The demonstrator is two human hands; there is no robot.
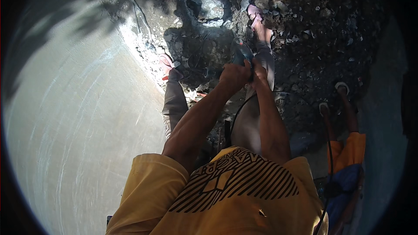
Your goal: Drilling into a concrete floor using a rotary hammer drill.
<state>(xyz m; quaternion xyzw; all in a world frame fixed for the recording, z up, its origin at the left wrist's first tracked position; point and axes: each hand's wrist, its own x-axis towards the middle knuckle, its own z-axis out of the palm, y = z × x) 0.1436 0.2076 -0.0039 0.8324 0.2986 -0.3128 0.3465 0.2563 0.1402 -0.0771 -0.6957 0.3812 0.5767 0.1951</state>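
A dark teal corded power tool [242, 54] with a small red spot near its far end is held out in front of me, over the rubble between my feet. My left hand [235, 76] is wrapped round its body from the left. On the other side, my right hand [259, 72] closes on its near end, close to my right knee. A black cable [238, 112] curves from below the hands toward my lap. The tool's exact kind and its working end are lost in shadow.
Broken stone and dirt [300, 56] cover the ground ahead and right. A smooth pale concrete surface [82, 117] fills the left. My sandalled feet stand apart on the rubble. Another person in orange shorts [348, 150] is at the right, with a black cable [330, 156] running alongside.
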